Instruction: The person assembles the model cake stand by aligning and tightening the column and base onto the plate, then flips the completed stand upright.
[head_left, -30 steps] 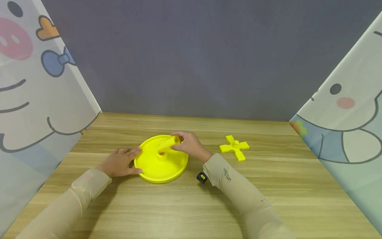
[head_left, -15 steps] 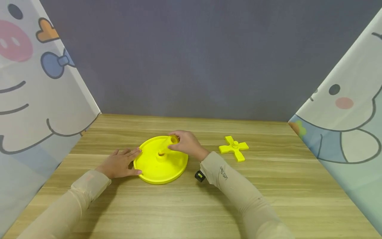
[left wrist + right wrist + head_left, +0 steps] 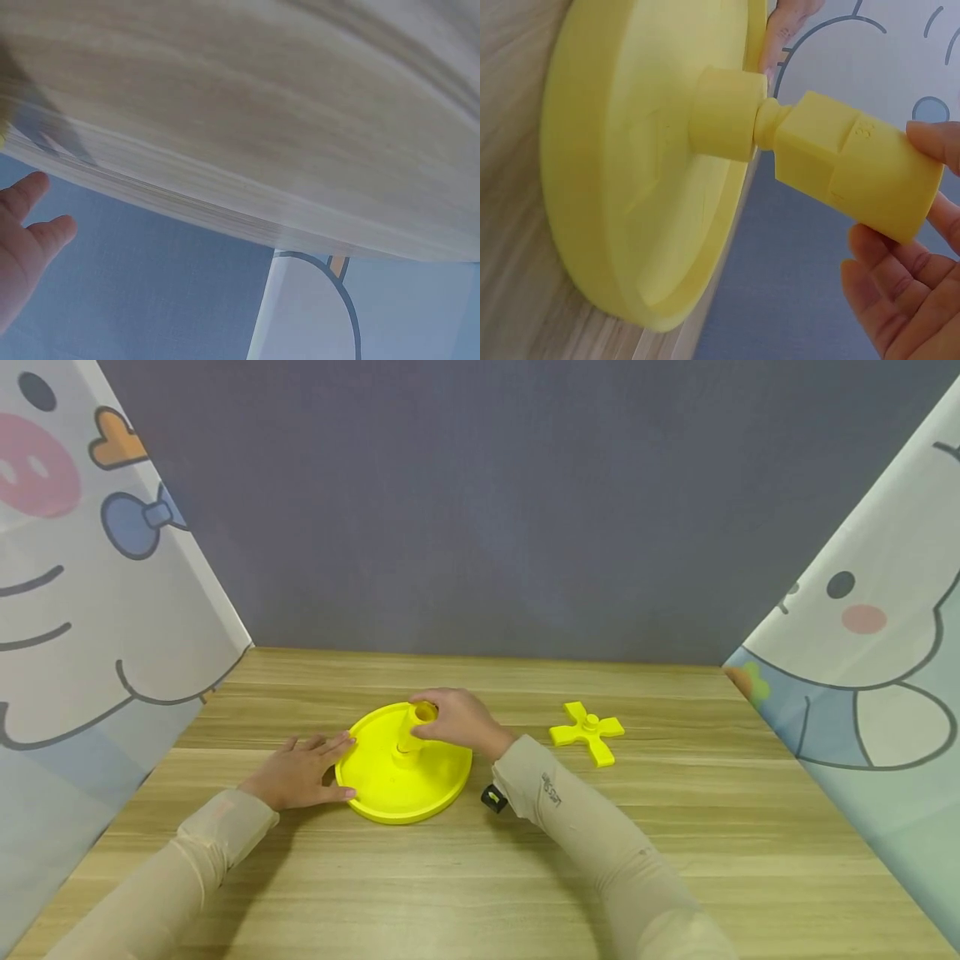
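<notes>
A round yellow plate with a raised rim (image 3: 390,814) lies on the table, a short socket (image 3: 724,112) standing at its centre. My right hand (image 3: 461,722) pinches a yellow hollow post (image 3: 855,165) near its top. In the right wrist view the post's narrow rounded end meets the socket's mouth, and the post leans slightly. My left hand (image 3: 303,770) rests at the plate's left rim with fingers spread and straight. The left wrist view catches only a couple of its fingertips (image 3: 56,229).
A yellow cross-shaped piece with a central peg (image 3: 591,731) lies to the right of the plate. A dark grey panel (image 3: 480,510) stands behind the wooden table (image 3: 420,893), with cartoon-printed panels at both sides.
My right hand has shifted left and swung the post from a strong lean to nearly upright, its lower end now at the socket. The left hand stays at the rim.
</notes>
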{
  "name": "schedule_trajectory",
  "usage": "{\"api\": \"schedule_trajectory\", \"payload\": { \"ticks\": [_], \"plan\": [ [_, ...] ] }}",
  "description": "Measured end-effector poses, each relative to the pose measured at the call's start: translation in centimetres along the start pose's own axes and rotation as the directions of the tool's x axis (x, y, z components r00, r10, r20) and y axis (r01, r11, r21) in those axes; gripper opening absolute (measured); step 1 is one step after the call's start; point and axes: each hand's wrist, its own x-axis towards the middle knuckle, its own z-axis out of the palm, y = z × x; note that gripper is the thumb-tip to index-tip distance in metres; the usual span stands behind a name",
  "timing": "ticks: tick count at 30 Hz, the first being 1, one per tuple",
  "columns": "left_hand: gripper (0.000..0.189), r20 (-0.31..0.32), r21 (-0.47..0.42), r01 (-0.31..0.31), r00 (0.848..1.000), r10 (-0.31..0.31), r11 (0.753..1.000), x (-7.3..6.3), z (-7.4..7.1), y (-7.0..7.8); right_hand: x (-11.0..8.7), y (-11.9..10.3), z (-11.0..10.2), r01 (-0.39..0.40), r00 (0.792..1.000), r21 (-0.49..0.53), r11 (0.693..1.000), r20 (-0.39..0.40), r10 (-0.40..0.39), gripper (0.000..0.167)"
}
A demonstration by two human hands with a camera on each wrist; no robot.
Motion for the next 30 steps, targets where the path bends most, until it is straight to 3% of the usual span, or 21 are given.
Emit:
{"api": "schedule_trajectory", "payload": {
  "ticks": [4,12,16,24,30],
  "plan": [
    [0.087,0.000,-0.002,0.005,1.000,-0.005,1.000,0.0,0.2,0.0,0.3,-0.2,0.3,0.019,1.000,0.030,0.999,-0.010,-0.018,0.048],
    [0.087,0.003,-0.135,-0.025,1.000,0.026,0.991,-0.1,0.4,-0.1,0.4,-0.6,0.7,0.032,0.999,0.038,0.999,-0.023,-0.031,0.046],
    [0.088,-0.003,-0.117,-0.022,1.000,0.022,0.993,-0.1,0.2,0.0,0.4,-0.5,0.7,0.045,0.999,0.044,0.998,-0.027,-0.044,0.046],
    [0.088,-0.013,-0.001,-0.001,1.000,0.001,1.000,0.0,0.0,0.0,0.6,-0.3,1.0,0.055,0.998,0.121,0.991,-0.039,-0.051,0.053],
    [0.088,0.003,0.007,0.014,1.000,-0.014,1.000,0.0,-0.1,0.0,1.0,-0.2,1.4,0.038,0.999,0.141,0.989,-0.044,-0.033,0.058]
  ]
}}
